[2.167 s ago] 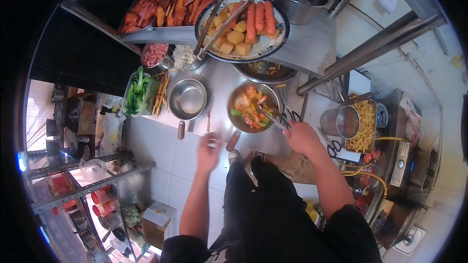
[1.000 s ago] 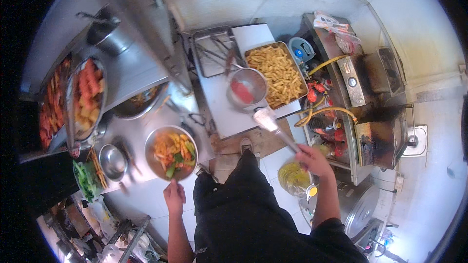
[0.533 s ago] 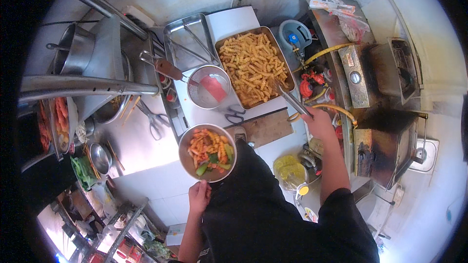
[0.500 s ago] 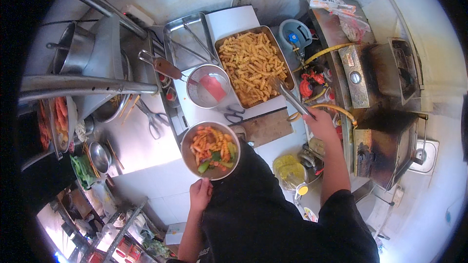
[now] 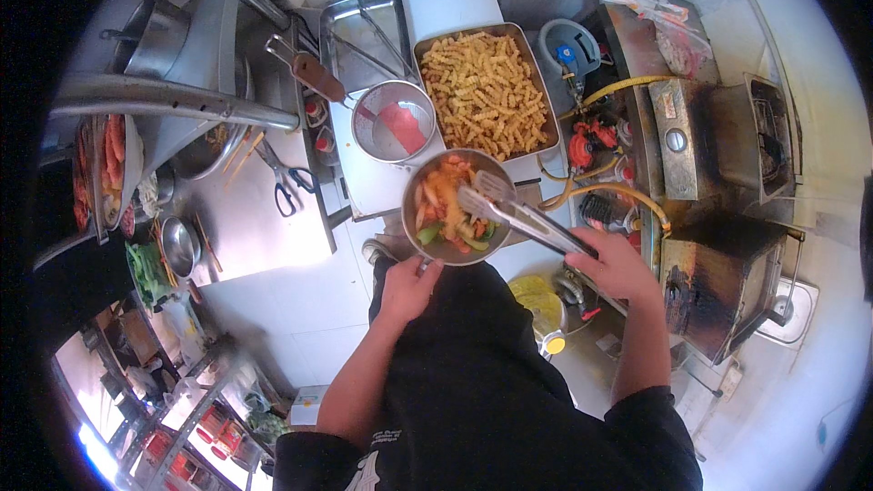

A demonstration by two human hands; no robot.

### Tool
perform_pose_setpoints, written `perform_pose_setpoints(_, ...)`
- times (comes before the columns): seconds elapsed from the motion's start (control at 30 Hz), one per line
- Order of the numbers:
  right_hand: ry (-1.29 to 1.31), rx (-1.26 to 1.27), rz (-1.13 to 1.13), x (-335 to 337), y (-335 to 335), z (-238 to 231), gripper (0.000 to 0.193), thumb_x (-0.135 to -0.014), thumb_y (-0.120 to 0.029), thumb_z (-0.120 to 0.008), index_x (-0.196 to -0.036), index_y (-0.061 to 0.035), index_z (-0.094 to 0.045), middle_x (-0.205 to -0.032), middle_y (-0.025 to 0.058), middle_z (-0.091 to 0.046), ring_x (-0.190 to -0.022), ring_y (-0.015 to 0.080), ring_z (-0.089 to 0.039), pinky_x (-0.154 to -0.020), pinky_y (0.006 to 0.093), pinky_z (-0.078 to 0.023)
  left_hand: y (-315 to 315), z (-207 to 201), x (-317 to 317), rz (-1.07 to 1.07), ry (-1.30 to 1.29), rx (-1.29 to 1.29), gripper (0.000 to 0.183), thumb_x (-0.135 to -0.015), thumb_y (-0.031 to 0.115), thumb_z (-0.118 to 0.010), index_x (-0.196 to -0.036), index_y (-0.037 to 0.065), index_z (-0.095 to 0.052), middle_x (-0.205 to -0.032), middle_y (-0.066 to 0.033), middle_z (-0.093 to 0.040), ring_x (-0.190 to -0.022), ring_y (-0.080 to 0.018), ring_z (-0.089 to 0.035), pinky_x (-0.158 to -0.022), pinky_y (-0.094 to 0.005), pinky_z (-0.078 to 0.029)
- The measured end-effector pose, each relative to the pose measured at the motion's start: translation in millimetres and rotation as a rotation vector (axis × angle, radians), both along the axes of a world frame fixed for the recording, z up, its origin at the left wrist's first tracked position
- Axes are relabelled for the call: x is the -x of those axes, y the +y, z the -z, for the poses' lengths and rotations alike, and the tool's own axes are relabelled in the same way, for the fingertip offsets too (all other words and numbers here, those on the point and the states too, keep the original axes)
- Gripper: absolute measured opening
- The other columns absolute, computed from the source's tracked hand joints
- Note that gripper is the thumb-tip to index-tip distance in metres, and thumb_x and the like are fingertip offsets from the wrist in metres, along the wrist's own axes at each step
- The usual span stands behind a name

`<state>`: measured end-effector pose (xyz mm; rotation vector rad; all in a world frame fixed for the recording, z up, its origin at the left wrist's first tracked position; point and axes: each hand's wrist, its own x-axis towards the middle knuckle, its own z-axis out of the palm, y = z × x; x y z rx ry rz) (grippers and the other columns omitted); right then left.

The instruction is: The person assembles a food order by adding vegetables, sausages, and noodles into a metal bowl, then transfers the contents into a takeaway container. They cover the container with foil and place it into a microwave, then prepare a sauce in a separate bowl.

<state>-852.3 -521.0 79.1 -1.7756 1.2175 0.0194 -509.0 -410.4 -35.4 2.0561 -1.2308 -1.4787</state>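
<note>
My left hand (image 5: 409, 287) is closed on the near rim of a round metal bowl (image 5: 488, 165), held in front of my body. Orange-red food pieces (image 5: 440, 189) and green vegetables (image 5: 475, 243) lie in the bowl. Gripped in my right hand (image 5: 607, 264) are metal tongs (image 5: 538, 221), their wide slotted tips over the food inside the bowl. Just beyond the bowl is a metal tray (image 5: 553, 130) full of crinkle-cut fries (image 5: 486, 95). Left of the tray, a round strainer (image 5: 424, 133) with a brown handle has something pink-red in it.
An oblong metal tray (image 5: 400, 9) with long utensils across it stands at the back. Scissors (image 5: 289, 184) and a small metal bowl (image 5: 182, 245) are on the left counter. To the right are a gas cylinder (image 5: 582, 41), yellow hoses (image 5: 627, 189) and sooty fryers (image 5: 718, 282).
The tongs have swung from the fries tray back to above the bowl. My left hand has moved the bowl right and away from me, toward the tray.
</note>
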Motion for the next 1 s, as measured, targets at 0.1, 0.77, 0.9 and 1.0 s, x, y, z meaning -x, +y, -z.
perform_pose_setpoints(0.1,0.172,0.020,0.175,-16,-3,-10,0.037,-0.095,-0.027,-0.067,-0.121,-0.0008,-0.064,-0.096,0.0225,-0.070,-0.093,0.0422,-0.066,-0.081,0.0444,-0.052,3,-5,5,-0.013,0.010,0.043,0.047,-0.096,0.041,-0.066,-0.085,-0.004,-0.067,-0.070,-0.0225,-0.066,-0.070,-0.0400,-0.068,-0.068,-0.0464,-0.053)
perform_pose_setpoints(0.77,0.118,0.495,-0.543,-184,-16,-49,0.035,-0.092,-0.023,-0.070,-0.124,-0.0090,-0.067,-0.088,0.0128,-0.067,-0.082,0.0313,-0.069,-0.073,0.0420,-0.053,110,-52,-60,-0.614,0.176,0.133,0.038,-0.100,0.033,-0.065,-0.088,-0.004,-0.067,-0.063,-0.0135,-0.063,-0.058,-0.0221,-0.061,-0.059,-0.0383,-0.049)
perform_pose_setpoints(0.9,0.425,0.655,-0.846,-262,-1,-95,0.044,-0.088,-0.020,-0.073,-0.130,-0.0114,-0.065,-0.099,0.0101,-0.067,-0.083,0.0341,-0.069,-0.071,0.0425,-0.055,129,-56,-79,-0.759,0.257,0.176,0.038,-0.100,0.031,-0.065,-0.086,-0.004,-0.066,-0.061,-0.0081,-0.060,-0.058,-0.0156,-0.056,-0.058,-0.0351,-0.047)
perform_pose_setpoints(1.0,0.411,0.603,-0.863,-296,-5,-149,0.052,-0.084,-0.022,-0.076,-0.133,-0.0121,-0.062,-0.098,0.0096,-0.065,-0.079,0.0329,-0.068,-0.068,0.0435,-0.054,144,-58,-100,-0.839,0.229,0.158,0.039,-0.101,0.031,-0.064,-0.086,-0.004,-0.065,-0.062,-0.0071,-0.060,-0.058,-0.0149,-0.055,-0.058,-0.0347,-0.046)
